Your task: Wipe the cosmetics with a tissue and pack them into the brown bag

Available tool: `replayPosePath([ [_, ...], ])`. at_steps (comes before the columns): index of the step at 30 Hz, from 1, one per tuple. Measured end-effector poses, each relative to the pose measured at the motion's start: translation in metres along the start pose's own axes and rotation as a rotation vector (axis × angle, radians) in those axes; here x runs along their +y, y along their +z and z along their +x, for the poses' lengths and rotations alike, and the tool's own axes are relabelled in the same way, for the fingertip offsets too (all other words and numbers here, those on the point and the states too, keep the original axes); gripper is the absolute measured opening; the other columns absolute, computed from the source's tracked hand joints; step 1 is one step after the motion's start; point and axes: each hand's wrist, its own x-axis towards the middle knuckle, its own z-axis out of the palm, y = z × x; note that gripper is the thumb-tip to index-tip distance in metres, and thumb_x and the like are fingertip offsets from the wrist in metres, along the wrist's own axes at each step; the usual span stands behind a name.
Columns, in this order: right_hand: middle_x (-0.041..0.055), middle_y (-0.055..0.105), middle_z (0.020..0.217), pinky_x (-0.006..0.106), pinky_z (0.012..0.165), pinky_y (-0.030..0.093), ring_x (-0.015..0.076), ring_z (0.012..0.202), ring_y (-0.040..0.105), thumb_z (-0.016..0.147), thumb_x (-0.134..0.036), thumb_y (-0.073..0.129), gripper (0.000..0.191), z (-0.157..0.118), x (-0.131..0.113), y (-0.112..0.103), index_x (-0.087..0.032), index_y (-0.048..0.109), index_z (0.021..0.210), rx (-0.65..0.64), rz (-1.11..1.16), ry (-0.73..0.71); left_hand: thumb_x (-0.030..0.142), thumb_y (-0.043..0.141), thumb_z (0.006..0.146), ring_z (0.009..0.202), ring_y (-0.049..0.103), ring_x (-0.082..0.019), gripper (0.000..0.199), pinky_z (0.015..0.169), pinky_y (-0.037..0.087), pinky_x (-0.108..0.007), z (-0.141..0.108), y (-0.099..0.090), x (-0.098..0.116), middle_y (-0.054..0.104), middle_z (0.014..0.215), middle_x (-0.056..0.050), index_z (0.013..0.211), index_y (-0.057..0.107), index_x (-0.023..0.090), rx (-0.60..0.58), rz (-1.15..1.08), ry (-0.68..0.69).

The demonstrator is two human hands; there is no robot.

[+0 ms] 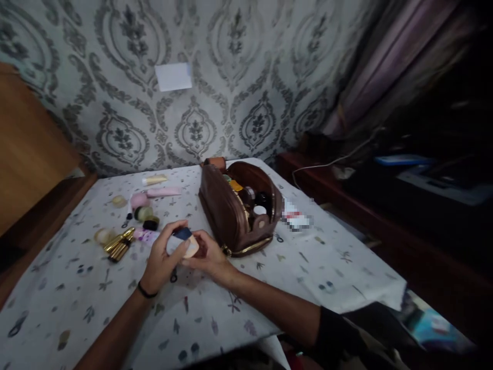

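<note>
Both of my hands meet around a small white container with a dark blue patch (182,234) and a pale peach end, left of the bag's front. My left hand (164,257), with a black band at the wrist, wraps its fingers and thumb round it. My right hand (211,259) grips its right end with bent fingers. Just behind them stands a brown leather bag (221,210), unzipped, with jars and an orange item inside. A white tube with purple marks (145,236) lies beside my left hand, partly hidden by it.
Gold tubes (119,244), a pink bottle (139,200), small jars (144,214) and a cream tube (154,180) lie at the left on the patterned cloth (215,308). A white packet (296,215) is right of the bag. Patterned wall behind; dark furniture at the right.
</note>
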Motion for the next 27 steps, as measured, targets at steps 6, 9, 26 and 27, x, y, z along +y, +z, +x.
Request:
replayPosePath([
  [6,0.0022,0.063,0.100,0.033,0.079,0.050,0.0204,0.088,0.062,0.062,-0.033,0.084,0.067,-0.011,0.000,-0.002,-0.022,0.051,0.120,0.074,-0.543,-0.217,0.041,0.063,0.084,0.104,0.062,-0.025,0.029,0.095,0.047,-0.036,-0.001,0.005,-0.001,0.069,0.108,-0.007,0.105,0.068,0.021,0.021,0.161,0.038],
  [9,0.0071,0.062,0.113,0.036,0.089,0.048,0.0238,0.102,0.060,0.065,-0.025,0.078,0.065,-0.014,-0.002,0.002,-0.022,0.051,0.124,0.053,-0.740,-0.340,0.044,0.058,0.087,0.095,0.063,-0.023,0.026,0.087,0.048,-0.032,0.000,0.003,0.001,0.069,0.096,-0.005,0.093,0.068,0.021,0.103,0.134,-0.014],
  [26,0.0090,0.060,0.129,0.039,0.101,0.042,0.0258,0.119,0.055,0.067,-0.043,0.085,0.075,-0.013,-0.016,-0.003,-0.023,0.053,0.131,-0.033,-0.571,-0.400,0.061,0.062,0.078,0.117,0.063,-0.030,0.050,0.102,0.049,-0.042,-0.004,0.012,0.022,0.073,0.118,-0.007,0.109,0.071,0.023,0.028,-0.475,-0.484],
  [27,0.0102,0.059,0.131,0.041,0.104,0.040,0.0266,0.122,0.053,0.069,-0.045,0.083,0.074,-0.013,-0.018,-0.004,-0.023,0.052,0.133,-0.039,-0.644,-0.438,0.062,0.061,0.077,0.115,0.065,-0.030,0.051,0.100,0.051,-0.043,-0.003,0.012,0.021,0.074,0.114,-0.008,0.108,0.072,0.022,0.004,-0.550,-0.555],
])
